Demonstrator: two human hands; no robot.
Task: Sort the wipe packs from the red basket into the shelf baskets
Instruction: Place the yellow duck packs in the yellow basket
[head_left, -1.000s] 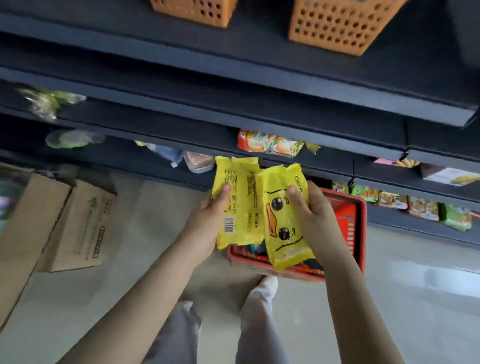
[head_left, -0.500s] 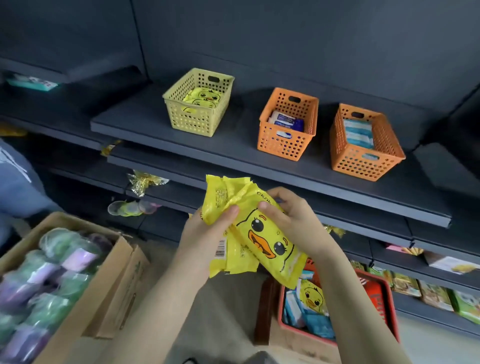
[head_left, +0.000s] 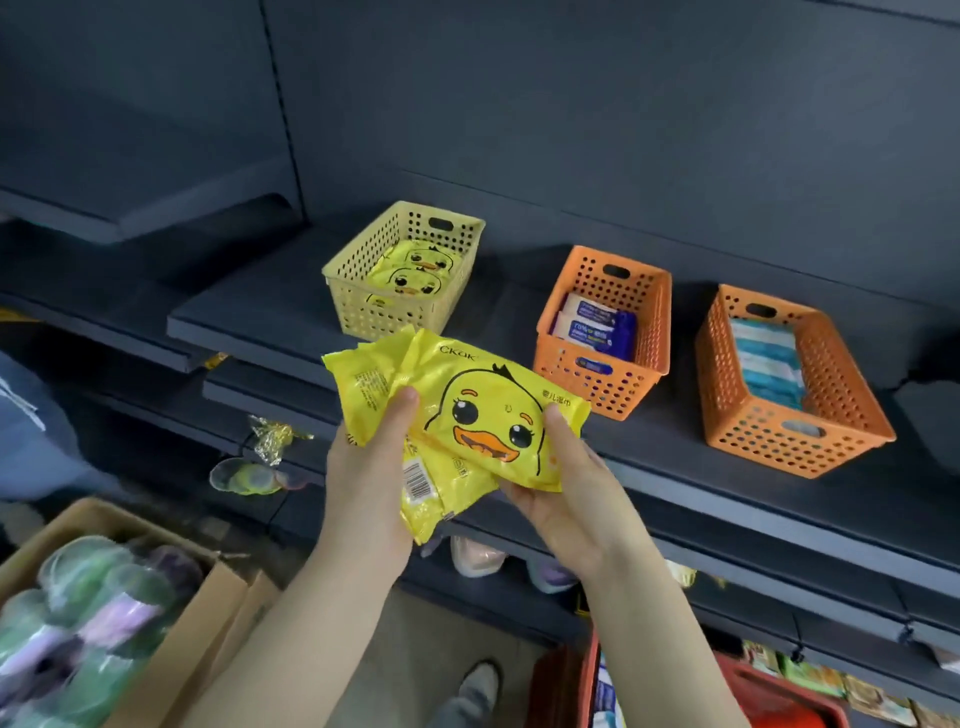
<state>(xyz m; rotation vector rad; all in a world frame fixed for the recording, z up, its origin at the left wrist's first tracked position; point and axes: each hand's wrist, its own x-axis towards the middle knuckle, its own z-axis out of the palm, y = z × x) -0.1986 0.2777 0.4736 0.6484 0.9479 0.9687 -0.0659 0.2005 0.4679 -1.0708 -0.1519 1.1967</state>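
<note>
Duck-print wipe packs (head_left: 493, 415), yellow, at least 2 in a loose stack, held in mid-air in front of the shelf edge, below and just in front of the yellow basket (head_left: 353, 306). Uppermost pack lies face up, duck towards the camera; the pack beneath (head_left: 431, 488) shows its barcode side. Left hand (head_left: 363, 467) grips the stack from the left, thumb pressed on top and fingers out of sight underneath. Right hand (head_left: 566, 499) grips the right end of the uppermost pack, thumb on its printed face, fingers below. Yellow basket already contains packs of the same duck print. To its right on the same shelf (head_left: 675, 467) stand 2 more: the nearer orange basket (head_left: 597, 384) with dark blue and white packs, the farther orange basket (head_left: 779, 441) with pale blue striped packs. Red basket (head_left: 769, 696) sits on the floor at lower right, only partly in frame, with more packs inside. Cardboard box (head_left: 171, 618) of blurred wrapped goods at lower left. Step in hand, by judgement: carrying matched packs to their basket. Next move likely calls for lifting the stack over the near rim of the yellow basket, squaring the packs so that they lie flat on those already there, then letting go with both hands
</note>
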